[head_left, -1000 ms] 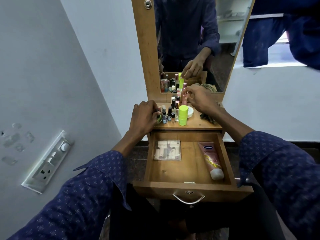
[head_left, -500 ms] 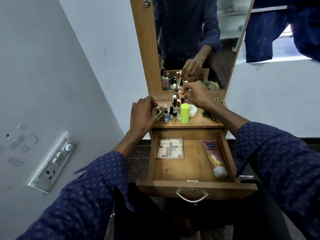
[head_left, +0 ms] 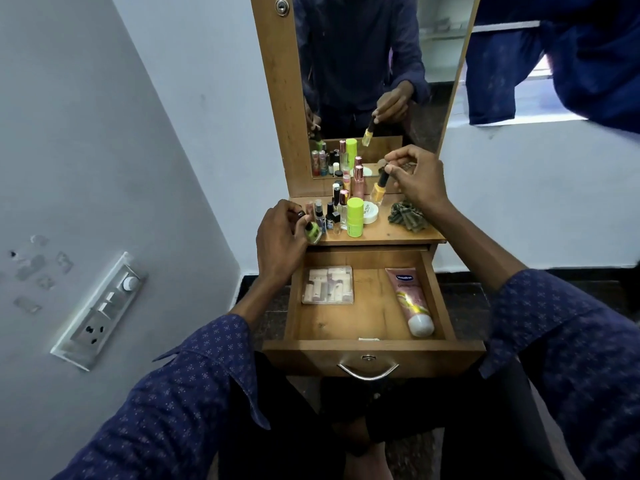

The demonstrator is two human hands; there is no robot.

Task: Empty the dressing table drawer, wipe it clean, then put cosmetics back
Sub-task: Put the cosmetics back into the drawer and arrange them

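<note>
Right hand (head_left: 417,178) has just lifted yellow bottle (head_left: 378,192) off counter (head_left: 398,232), grip pinching cap. Left hand (head_left: 280,233) grips green bottle (head_left: 312,232) at counter edge. Drawer (head_left: 367,351) open, holding tube (head_left: 410,299) and case (head_left: 328,285); restocking appears underway.

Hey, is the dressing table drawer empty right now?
Not empty. The open drawer holds a clear case and a pink tube.

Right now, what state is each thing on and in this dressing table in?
Wooden drawer: pulled open.
Pink tube with white cap: lying in drawer, capped.
Clear plastic case: lying flat in drawer.
Yellow nail polish bottle: lifted, pinched by right hand.
Green nail polish bottle: held by left hand.
Lime green cylinder: upright on tabletop.
</note>
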